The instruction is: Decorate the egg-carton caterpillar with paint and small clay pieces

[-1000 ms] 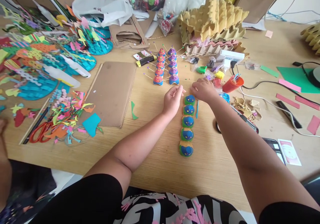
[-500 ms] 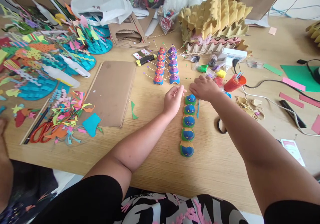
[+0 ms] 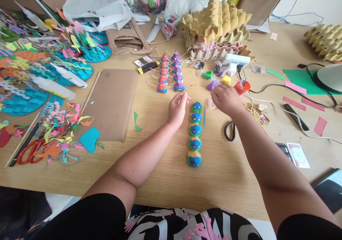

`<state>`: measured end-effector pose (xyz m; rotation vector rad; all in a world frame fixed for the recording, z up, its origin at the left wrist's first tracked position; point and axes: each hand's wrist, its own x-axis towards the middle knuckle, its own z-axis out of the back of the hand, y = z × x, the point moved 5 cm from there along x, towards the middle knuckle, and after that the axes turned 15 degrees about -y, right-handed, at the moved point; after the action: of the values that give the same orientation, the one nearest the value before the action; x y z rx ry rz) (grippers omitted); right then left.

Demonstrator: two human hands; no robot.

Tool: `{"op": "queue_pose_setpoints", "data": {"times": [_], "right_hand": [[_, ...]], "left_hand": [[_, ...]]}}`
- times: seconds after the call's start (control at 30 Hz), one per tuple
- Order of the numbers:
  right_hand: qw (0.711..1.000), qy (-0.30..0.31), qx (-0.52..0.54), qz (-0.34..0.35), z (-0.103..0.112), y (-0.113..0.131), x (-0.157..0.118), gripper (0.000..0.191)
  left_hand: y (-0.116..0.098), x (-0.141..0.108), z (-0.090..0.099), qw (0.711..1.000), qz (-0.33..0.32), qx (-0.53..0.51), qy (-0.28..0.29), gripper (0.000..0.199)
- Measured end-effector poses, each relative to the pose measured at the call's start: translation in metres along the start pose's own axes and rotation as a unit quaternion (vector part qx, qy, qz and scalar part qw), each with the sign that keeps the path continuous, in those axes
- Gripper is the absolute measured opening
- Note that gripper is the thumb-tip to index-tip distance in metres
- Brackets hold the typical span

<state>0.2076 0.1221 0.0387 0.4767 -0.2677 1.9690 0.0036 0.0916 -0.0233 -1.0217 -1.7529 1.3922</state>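
A column of several blue and green painted egg-carton bumps [image 3: 196, 129] with small faces lies on the table, a thin blue stick [image 3: 204, 116] to its right. My left hand [image 3: 178, 108] is above and left of the column, its fingers pinched together; what they hold, if anything, is too small to name. To the right of the top bump, my right hand [image 3: 226, 99] is curled over a small clear packet [image 3: 211, 103]; its fingertips are partly hidden. Behind my left hand stand a red row [image 3: 163, 73] and a purple row [image 3: 177, 71] with thin pins.
Cardboard [image 3: 109, 104], paper scraps [image 3: 60, 129] and orange-handled scissors [image 3: 29, 151] lie left. Egg trays [image 3: 216, 22] are stacked behind. A red cup [image 3: 242, 87], black scissors handle or ring [image 3: 229, 131], cables and pink strips [image 3: 294, 103] are on the right.
My right hand has moved to the right, away from the top of the blue and green column. My left hand stays pinched near it. The view has shifted to the right.
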Motion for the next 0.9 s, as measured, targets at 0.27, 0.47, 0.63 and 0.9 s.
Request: {"op": "queue_pose_setpoints", "data": {"times": [0.27, 0.47, 0.63, 0.9], "right_hand": [[0.955, 0.164, -0.106, -0.223, 0.072, -0.066, -0.082, 0.028], [0.914, 0.246, -0.148, -0.286, 0.075, -0.098, -0.111, 0.023], [0.889, 0.292, -0.135, -0.325, 0.065, -0.112, -0.120, 0.038], [0.886, 0.311, -0.137, -0.315, 0.075, -0.102, -0.112, 0.042]], "left_hand": [[-0.005, -0.003, 0.000, 0.999, 0.005, -0.032, -0.006, 0.039], [-0.003, -0.002, 0.000, 1.000, 0.000, -0.019, 0.000, 0.036], [-0.003, -0.002, 0.000, 1.000, 0.001, -0.022, 0.000, 0.036], [-0.001, -0.002, -0.001, 0.999, -0.007, -0.039, -0.003, 0.030]]}}
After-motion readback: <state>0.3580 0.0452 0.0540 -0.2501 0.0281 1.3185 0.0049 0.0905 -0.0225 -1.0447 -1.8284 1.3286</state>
